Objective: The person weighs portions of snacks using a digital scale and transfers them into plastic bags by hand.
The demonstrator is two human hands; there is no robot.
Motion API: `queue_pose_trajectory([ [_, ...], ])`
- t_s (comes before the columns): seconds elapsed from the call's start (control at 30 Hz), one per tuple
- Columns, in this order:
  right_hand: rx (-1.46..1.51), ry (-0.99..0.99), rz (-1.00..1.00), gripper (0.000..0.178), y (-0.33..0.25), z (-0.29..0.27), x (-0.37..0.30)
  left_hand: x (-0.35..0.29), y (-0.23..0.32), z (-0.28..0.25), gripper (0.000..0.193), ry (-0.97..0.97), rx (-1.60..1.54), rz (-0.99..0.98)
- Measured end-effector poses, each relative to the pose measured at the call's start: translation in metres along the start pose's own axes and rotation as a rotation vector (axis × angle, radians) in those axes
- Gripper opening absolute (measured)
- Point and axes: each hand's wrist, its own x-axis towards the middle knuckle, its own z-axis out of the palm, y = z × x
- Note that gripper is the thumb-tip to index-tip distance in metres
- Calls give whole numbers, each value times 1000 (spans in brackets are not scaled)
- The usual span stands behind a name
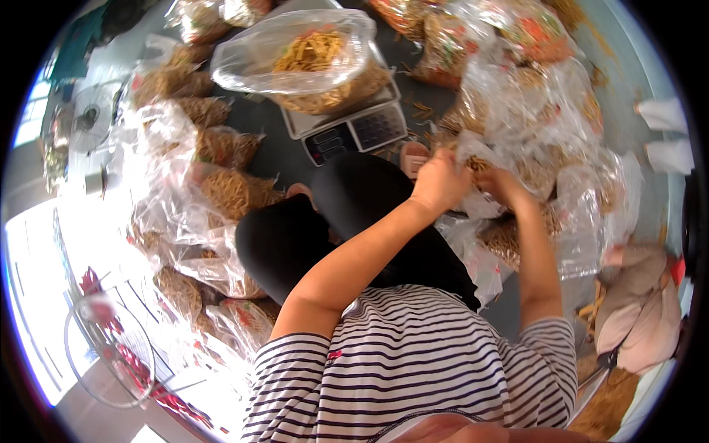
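Both my hands are at a clear plastic bag [480, 203] of brown dried strips, to the right of my knees. My left hand [443, 181] is closed on the left side of the bag's mouth. On the other side of that mouth is my right hand [504, 186], its fingers curled in and closed on the bag's edge. Some brown strips [480, 162] show between the two hands. Whether the right fingers also pinch any strips is too small to tell.
Ahead, a digital scale [354, 134] carries a large open bag [325, 92] of yellowish strips. Filled bags [233, 192] line the left, and more bags [532, 96] crowd the right. A fan [90, 114] stands far left. Another person [639, 314] is at the lower right.
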Motion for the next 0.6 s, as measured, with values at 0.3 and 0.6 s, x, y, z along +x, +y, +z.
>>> queue_pose_trajectory([
  [0.3, 209, 276, -751, 27, -209, -168, 33, 23, 6, -225, 52, 689, 665, 487],
  [0.6, -617, -216, -646, 42, -372, -90, 269, 20, -29, -242, 12, 449, 601, 275],
])
